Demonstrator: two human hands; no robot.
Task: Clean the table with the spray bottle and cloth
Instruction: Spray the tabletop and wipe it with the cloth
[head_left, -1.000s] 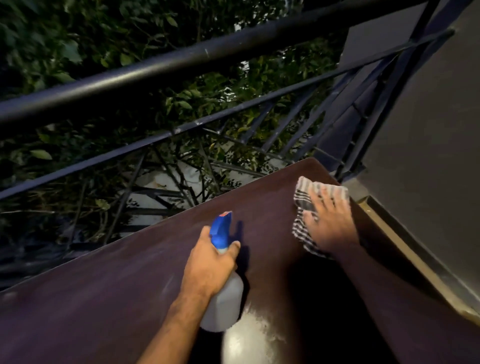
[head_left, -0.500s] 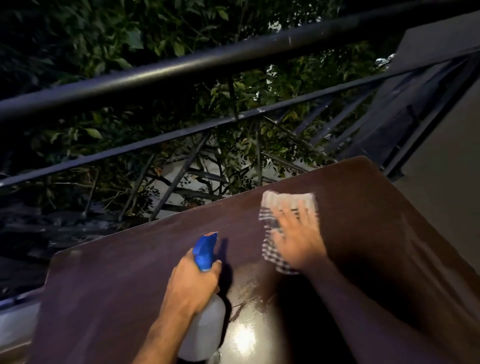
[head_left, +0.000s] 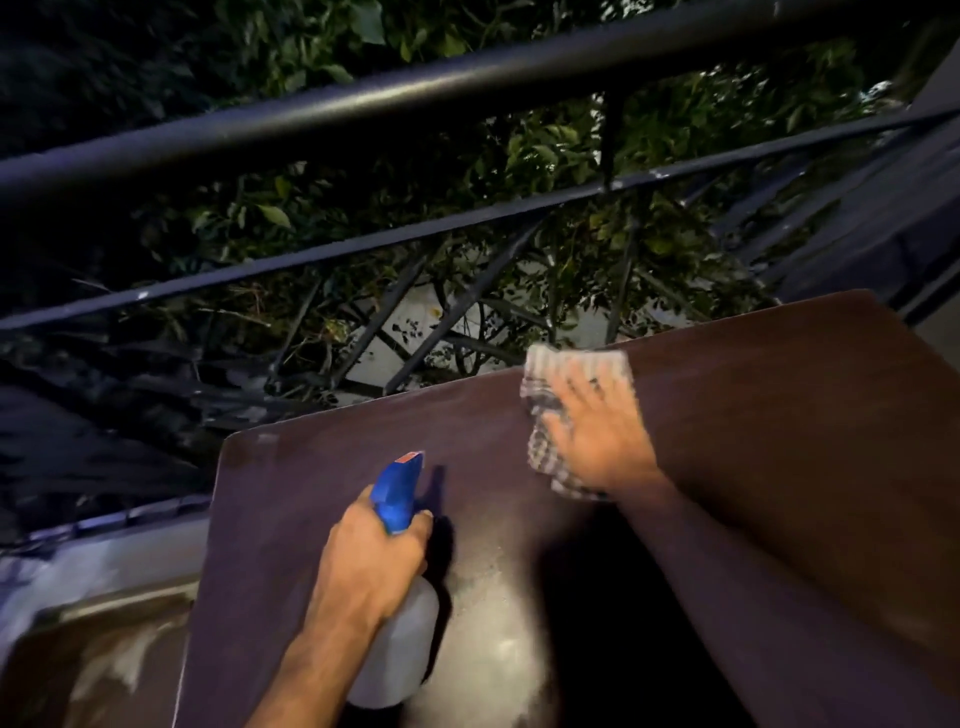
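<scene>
On a dark bench (head_left: 779, 441), the left hand (head_left: 371, 566) is wrapped round the neck of a light, rigid plastic spray bottle (head_left: 397, 639), while the right hand (head_left: 597, 441) lies flat and open, pressing a soft, limp checked cloth (head_left: 550, 410) near the far edge.

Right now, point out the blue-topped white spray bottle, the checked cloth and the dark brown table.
blue-topped white spray bottle (head_left: 399, 499), head view, blue trigger head.
checked cloth (head_left: 540, 415), head view, left part.
dark brown table (head_left: 779, 415), head view, bare top.
</scene>
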